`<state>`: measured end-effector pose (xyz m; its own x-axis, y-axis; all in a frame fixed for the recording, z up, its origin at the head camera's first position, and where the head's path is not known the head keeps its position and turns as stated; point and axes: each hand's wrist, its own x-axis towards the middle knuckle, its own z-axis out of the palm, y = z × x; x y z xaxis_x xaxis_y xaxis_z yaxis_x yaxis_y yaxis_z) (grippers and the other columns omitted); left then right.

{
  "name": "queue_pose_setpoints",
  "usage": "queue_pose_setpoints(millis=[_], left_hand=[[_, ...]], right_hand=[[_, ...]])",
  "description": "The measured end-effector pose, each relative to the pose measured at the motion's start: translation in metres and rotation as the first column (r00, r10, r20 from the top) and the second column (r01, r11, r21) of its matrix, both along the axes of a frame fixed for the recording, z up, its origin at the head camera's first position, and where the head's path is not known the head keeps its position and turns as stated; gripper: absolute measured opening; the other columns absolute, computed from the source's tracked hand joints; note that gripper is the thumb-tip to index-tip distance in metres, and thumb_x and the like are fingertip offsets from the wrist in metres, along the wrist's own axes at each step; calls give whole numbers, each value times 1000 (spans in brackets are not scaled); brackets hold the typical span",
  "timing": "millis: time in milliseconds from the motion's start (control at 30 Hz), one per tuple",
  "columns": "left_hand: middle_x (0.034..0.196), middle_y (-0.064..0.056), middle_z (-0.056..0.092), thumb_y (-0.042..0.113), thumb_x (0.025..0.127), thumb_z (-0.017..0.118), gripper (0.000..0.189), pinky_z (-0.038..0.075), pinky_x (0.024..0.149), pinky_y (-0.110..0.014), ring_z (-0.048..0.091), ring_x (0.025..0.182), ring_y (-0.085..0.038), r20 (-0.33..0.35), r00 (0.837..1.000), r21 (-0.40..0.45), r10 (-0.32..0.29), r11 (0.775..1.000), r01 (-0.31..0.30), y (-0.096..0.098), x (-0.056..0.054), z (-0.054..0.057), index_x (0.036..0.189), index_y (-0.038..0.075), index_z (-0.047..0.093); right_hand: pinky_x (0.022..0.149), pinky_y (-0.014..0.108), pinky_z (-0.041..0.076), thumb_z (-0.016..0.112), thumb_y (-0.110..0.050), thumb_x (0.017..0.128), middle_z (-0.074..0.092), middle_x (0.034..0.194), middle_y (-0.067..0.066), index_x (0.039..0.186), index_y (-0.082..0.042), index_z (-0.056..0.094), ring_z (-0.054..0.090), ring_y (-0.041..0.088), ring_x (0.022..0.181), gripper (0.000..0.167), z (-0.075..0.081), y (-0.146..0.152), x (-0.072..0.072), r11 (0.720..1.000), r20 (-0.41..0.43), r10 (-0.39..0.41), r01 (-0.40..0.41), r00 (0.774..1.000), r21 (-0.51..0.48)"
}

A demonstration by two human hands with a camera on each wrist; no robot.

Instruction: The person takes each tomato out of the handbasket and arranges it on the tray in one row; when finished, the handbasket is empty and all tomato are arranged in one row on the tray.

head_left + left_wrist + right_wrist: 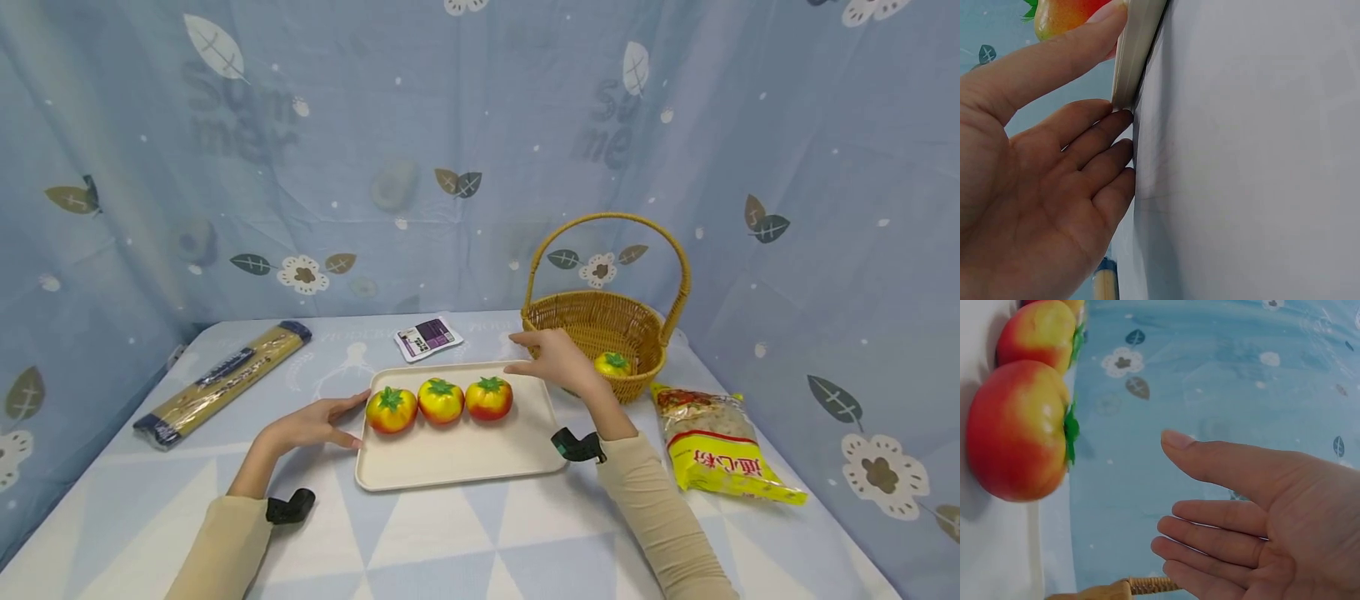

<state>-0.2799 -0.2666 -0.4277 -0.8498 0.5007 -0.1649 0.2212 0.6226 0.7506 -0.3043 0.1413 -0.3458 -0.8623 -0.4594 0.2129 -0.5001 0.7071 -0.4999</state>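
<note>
On a cream rectangular tray [457, 458] stand three red-and-yellow fruits [489, 398] with green leafy tops, in a row along its back half. The left hand [311, 423] is at the tray's left edge, thumb and fingers spread. In the left wrist view, its thumb [1054, 69] lies by the rim and the fingertips reach the tray's outer side. Over the tray's back right corner is the right hand [558, 360], holding nothing, its thumb and fingers apart. A similar fruit [612, 364] lies in the wicker basket [592, 321] beyond that hand.
The basket's tall arched handle [611, 215] rises at the back right. A yellow pasta bag [723, 446] lies right of the tray. A long noodle pack [225, 383] lies at the left, and a small purple-and-white packet [427, 337] behind the tray. Patterned curtains surround the table.
</note>
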Motion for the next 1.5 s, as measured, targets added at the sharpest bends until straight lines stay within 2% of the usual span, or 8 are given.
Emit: queue_pose_setpoints(millis=[133,367,633,800,1100,1500], left_hand=[[153,-30,20,23,81,77,91,19,110,-62,17,139,-49,-1,1000,6,-2,1000,2,0,0,-1,150,-3,25],[153,-30,20,24,81,78,91,19,109,-62,18,139,-49,-7,1000,-5,3,1000,-3,-1,0,0,150,-4,25],[153,-29,20,25,81,78,91,20,109,-62,18,139,-48,1,1000,-14,15,1000,-15,0,-2,-1,150,-3,25],[153,-29,20,25,81,78,91,20,109,-62,18,139,-48,9,1000,-17,24,1000,-24,0,-1,-1,150,-2,25],[153,-29,21,25,81,78,91,20,109,-62,18,139,-49,13,1000,-15,27,1000,-27,1,1,-3,150,-2,25],[153,-29,21,27,81,77,92,20,109,-62,19,139,-49,-2,1000,-32,24,999,-24,1,0,-2,150,-2,25]], right_hand=[[97,46,47,76,-27,85,60,129,17,131,-2,60,56,32,120,55,11,8,4,999,-25,-31,31,999,9],[98,48,46,75,-27,86,60,129,16,132,-3,58,54,33,121,55,41,23,9,995,-36,-83,85,996,49],[97,51,45,73,-25,87,56,134,19,134,0,56,53,37,121,56,62,46,-1,983,-4,-139,138,990,123],[96,53,45,73,-26,87,54,134,22,134,1,55,51,39,122,57,62,62,-12,975,23,-158,152,987,160],[94,54,46,71,-30,89,56,130,24,131,2,58,53,42,118,54,58,83,-28,974,43,-142,132,989,187],[96,53,45,72,-40,86,57,131,22,133,1,56,52,40,120,64,43,103,-38,977,106,-105,82,989,198]])
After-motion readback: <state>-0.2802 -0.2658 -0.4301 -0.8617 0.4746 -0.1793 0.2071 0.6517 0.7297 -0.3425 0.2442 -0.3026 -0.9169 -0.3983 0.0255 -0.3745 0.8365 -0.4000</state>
